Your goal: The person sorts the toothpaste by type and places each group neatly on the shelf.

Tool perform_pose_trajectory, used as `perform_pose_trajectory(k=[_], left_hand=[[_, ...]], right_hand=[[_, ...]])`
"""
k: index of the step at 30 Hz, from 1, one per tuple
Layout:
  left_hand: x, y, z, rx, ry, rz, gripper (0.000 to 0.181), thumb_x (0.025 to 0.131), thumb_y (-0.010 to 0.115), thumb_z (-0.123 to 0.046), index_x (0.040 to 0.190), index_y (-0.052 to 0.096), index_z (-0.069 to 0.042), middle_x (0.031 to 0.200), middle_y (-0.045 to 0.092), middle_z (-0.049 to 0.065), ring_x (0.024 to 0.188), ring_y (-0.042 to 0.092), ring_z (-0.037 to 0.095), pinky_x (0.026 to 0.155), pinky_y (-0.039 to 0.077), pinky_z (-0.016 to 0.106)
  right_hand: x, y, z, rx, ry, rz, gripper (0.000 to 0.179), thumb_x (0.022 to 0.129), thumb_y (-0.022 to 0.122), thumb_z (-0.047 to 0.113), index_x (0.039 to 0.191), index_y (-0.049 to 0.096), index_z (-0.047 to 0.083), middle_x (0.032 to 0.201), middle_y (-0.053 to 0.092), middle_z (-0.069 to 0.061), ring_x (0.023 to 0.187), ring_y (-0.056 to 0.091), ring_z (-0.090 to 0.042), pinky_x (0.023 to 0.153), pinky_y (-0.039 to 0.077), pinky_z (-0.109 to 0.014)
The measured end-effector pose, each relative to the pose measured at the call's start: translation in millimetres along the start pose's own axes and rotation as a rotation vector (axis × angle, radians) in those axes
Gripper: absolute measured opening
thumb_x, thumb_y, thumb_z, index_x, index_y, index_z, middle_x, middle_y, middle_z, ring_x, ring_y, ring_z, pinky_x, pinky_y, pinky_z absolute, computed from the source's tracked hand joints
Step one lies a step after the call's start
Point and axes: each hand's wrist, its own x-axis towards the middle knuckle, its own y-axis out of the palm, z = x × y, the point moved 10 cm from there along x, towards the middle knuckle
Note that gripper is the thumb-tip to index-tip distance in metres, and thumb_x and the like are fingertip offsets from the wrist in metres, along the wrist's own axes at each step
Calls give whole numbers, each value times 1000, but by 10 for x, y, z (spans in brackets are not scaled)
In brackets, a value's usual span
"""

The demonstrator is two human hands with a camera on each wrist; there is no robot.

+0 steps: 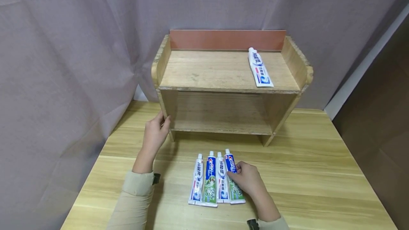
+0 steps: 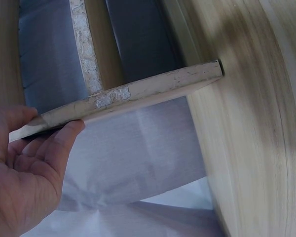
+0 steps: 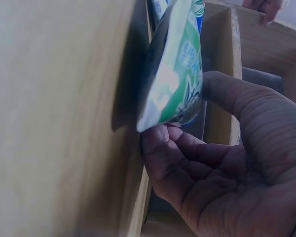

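Observation:
My left hand (image 1: 154, 133) grips the left side panel of a small wooden shelf (image 1: 220, 111). In the left wrist view the thumb and fingers (image 2: 64, 145) pinch the panel's edge (image 2: 153, 89). Several toothpaste tubes lie in a row in front of the shelf, caps toward it. The right hand (image 1: 250, 180) holds the rightmost one, a blue and green toothpaste tube (image 1: 235, 189), by its right side. Its thumb lies over that tube (image 3: 175, 84), with curled fingers at the other side in the right wrist view. Left of it are a white tube (image 1: 222, 184), a blue-green tube (image 1: 210, 184) and another white tube (image 1: 196, 184).
Another white toothpaste tube (image 1: 260, 70) lies on the shelf's top board, right of its middle. A reddish back strip (image 1: 223, 40) runs behind that board. The shelf stands on a wooden table (image 1: 319, 173), with a grey curtain (image 1: 80, 63) behind.

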Motion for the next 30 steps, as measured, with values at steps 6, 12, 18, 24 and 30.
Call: perform_pose_trajectory(k=[6, 12, 18, 24, 30], left_hand=[[-1, -3, -1, -3, 9, -4, 31, 101, 60, -15, 128, 64, 0, 117, 69, 25, 104, 71, 34, 82, 62, 33], [-3, 5, -12, -12, 14, 6, 33, 102, 59, -15, 130, 63, 0, 119, 68, 25, 104, 70, 35, 82, 62, 34], [-2, 7, 2, -9, 4, 10, 34, 102, 60, -16, 132, 62, 0, 118, 68, 25, 104, 70, 35, 82, 62, 34], [-2, 5, 5, -7, 4, 4, 33, 101, 60, -16, 130, 64, 0, 117, 69, 25, 104, 71, 34, 82, 62, 34], [-1, -8, -9, 5, 12, -7, 29, 101, 59, -15, 126, 65, 0, 116, 69, 24, 103, 71, 34, 82, 62, 33]], right_hand=[[-1, -14, -10, 22, -12, -15, 34, 83, 82, 28, 95, 68, 0, 70, 60, 0, 59, 55, -13, 52, 50, -25], [-4, -30, -23, 54, -3, -34, 35, 82, 83, 28, 99, 70, 0, 73, 63, 0, 62, 56, -13, 53, 52, -24], [-2, -39, -27, 59, -13, -52, 37, 81, 83, 27, 101, 71, -2, 74, 64, 0, 64, 58, -12, 55, 53, -24], [6, -18, -36, 60, -9, -46, 39, 81, 83, 26, 103, 71, -2, 76, 65, 0, 65, 59, -12, 57, 55, -24], [4, -18, -33, 76, -5, -42, 37, 81, 83, 25, 104, 71, -1, 77, 65, 0, 66, 60, -11, 57, 55, -23]])
